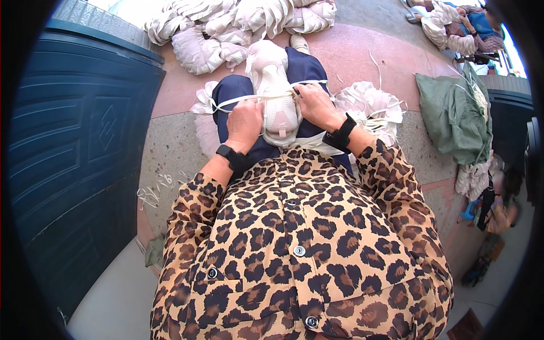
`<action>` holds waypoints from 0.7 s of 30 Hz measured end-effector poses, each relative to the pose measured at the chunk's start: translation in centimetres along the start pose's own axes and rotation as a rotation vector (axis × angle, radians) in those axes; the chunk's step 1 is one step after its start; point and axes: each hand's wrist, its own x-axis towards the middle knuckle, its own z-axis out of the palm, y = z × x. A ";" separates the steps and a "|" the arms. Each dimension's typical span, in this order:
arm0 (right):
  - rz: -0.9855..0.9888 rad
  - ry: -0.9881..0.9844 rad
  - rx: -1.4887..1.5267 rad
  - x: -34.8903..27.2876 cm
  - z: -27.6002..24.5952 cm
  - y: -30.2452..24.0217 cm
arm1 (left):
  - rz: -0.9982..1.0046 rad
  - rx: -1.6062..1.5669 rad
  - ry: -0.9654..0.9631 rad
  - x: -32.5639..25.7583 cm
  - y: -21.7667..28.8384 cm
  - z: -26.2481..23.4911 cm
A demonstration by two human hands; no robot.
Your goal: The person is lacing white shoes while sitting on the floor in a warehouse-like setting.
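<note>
A pale pink and white sneaker upper (281,116) rests between my knees, its toe pointing away from me. White shoelaces (226,102) run out to both sides of it. My left hand (246,122) is closed in a pinch on a lace at the upper's left edge. On the other side my right hand (317,105) pinches a lace between thumb and fingers, close to the eyelets. Its fingertips also hold a small dark item that I cannot make out. Both wrists wear black bands.
Ahead lies a big pile of similar shoe uppers (226,34), with another bundle (371,107) right of my legs. Loose laces (161,190) lie on the floor at left. A dark blue door (85,124) stands left, a green sack (453,107) right. Other people sit at far right.
</note>
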 end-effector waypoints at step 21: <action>0.101 0.071 0.288 -0.6 0.0 0.1 | 0.024 -0.227 -0.068 0.1 -0.4 -0.1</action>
